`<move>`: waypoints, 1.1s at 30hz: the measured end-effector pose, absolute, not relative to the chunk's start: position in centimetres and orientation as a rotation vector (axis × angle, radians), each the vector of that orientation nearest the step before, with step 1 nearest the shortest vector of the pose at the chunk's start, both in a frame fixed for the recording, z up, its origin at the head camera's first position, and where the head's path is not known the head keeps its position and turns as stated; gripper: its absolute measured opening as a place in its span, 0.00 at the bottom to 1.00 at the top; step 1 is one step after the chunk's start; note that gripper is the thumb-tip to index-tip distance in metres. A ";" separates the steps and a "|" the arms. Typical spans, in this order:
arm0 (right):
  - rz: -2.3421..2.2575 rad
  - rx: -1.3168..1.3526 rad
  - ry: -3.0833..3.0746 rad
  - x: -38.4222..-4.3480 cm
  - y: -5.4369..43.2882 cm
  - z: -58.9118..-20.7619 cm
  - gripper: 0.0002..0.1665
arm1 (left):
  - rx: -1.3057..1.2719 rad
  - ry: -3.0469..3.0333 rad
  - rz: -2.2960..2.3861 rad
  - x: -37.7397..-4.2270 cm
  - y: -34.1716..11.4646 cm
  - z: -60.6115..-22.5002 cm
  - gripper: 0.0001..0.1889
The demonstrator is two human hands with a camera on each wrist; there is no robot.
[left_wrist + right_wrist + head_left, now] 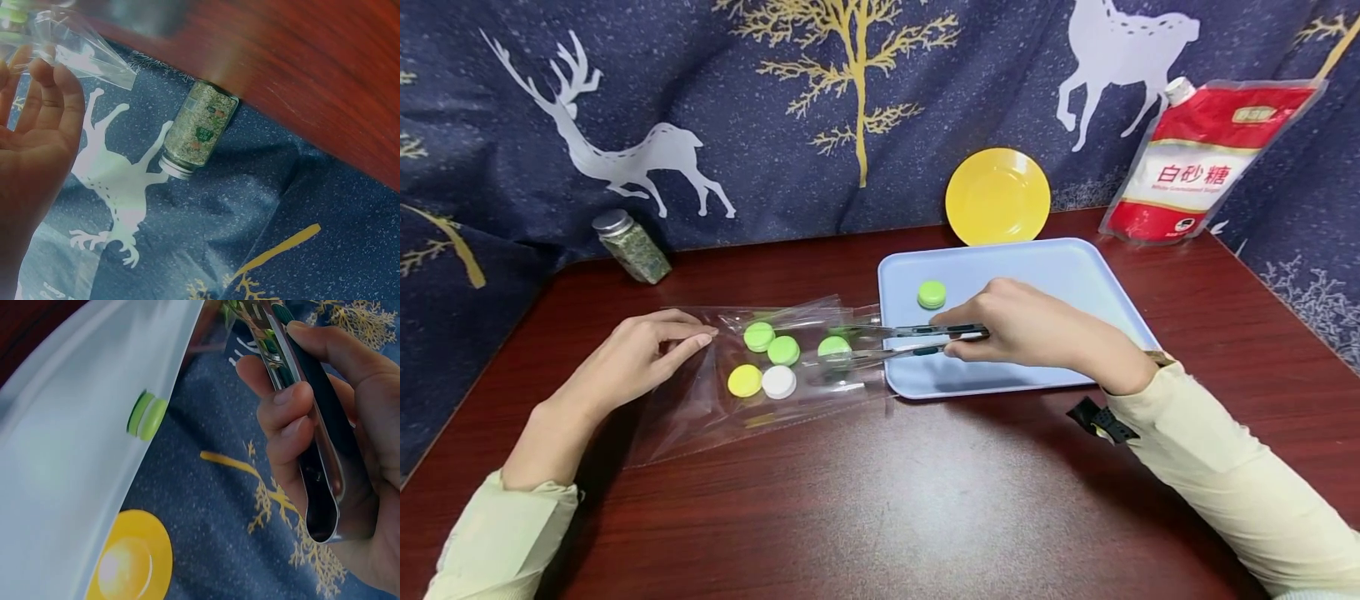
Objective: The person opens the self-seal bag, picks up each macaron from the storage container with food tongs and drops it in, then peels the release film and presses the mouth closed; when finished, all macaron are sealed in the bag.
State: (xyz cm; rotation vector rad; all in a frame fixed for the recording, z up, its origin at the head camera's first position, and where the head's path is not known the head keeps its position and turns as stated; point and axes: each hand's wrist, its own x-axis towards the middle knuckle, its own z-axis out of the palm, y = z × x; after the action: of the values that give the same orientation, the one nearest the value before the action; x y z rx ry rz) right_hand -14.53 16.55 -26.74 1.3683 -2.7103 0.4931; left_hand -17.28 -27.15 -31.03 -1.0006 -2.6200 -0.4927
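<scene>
A clear plastic bag (688,421) lies flat on the table, its left edge pinched between the thumb and fingers of my left hand (636,354). Inside it are a yellow macaron (745,381), a white macaron (778,382) and green macarons (783,351). My right hand (1018,325) grips metal tongs (331,487) with dark grips. The tongs reach leftward into the bag's right end, their two arms on either side of a green macaron (833,347). One more green macaron (932,294) sits on the light blue tray (1030,267), beyond my right hand.
Against the curtain leans a yellow plate (997,197), behind the tray. A red-and-white sugar pouch (1195,171) stands at the back right. At the back left is a glass jar of dried herbs (634,248). The tray's left edge adjoins the bag.
</scene>
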 end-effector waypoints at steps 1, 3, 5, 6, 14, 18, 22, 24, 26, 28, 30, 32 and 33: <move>0.489 1.376 -2.706 -14.6 16.3 -26.8 0.16 | -0.998 -2.620 -0.491 -17.3 -27.1 -31.0 0.07; 0.487 1.394 -2.694 -14.7 15.9 -27.0 0.15 | -0.993 -2.622 -0.491 -17.3 -27.1 -31.0 0.07; 0.487 1.413 -2.687 -14.8 15.5 -27.1 0.15 | -0.989 -2.625 -0.493 -17.3 -27.1 -31.0 0.07; 0.485 1.425 -2.682 -14.8 15.3 -27.2 0.15 | -0.986 -2.627 -0.493 -17.3 -27.1 -31.0 0.07; 0.453 1.423 -2.635 -15.1 14.3 -27.6 0.14 | -0.981 -2.631 -0.480 -17.3 -27.2 -31.1 0.07; 0.428 1.379 -2.626 -15.3 13.9 -27.7 0.14 | -0.985 -2.630 -0.468 -17.2 -27.2 -31.0 0.07; 0.412 1.345 -2.615 -15.5 13.6 -27.8 0.15 | -0.989 -2.631 -0.481 -17.2 -27.1 -31.0 0.07; 0.408 1.329 -2.609 -15.7 13.4 -27.8 0.14 | -0.986 -2.633 -0.497 -17.3 -27.1 -31.0 0.07; 0.415 1.315 -2.613 -15.8 13.3 -28.0 0.14 | -0.983 -2.636 -0.515 -17.3 -27.1 -31.0 0.07; 0.425 1.307 -2.617 -16.0 13.1 -28.1 0.13 | -0.980 -2.637 -0.529 -17.3 -27.1 -31.0 0.07; 0.437 1.295 -2.622 -16.1 13.0 -28.3 0.13 | -0.993 -2.631 -0.540 -17.3 -27.1 -31.0 0.08; 0.443 1.288 -2.625 -16.2 12.9 -28.4 0.13 | -1.007 -2.622 -0.542 -17.4 -27.1 -31.0 0.07; 0.448 1.285 -2.625 -16.2 12.9 -28.4 0.13 | -1.013 -2.618 -0.544 -17.4 -27.2 -31.0 0.07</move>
State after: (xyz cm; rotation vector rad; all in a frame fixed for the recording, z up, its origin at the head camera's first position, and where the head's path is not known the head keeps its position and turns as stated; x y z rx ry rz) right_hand -16.21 12.87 -28.44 1.2848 -2.6249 0.4475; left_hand -17.35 -27.16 -30.98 -1.0133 -2.6180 -0.5439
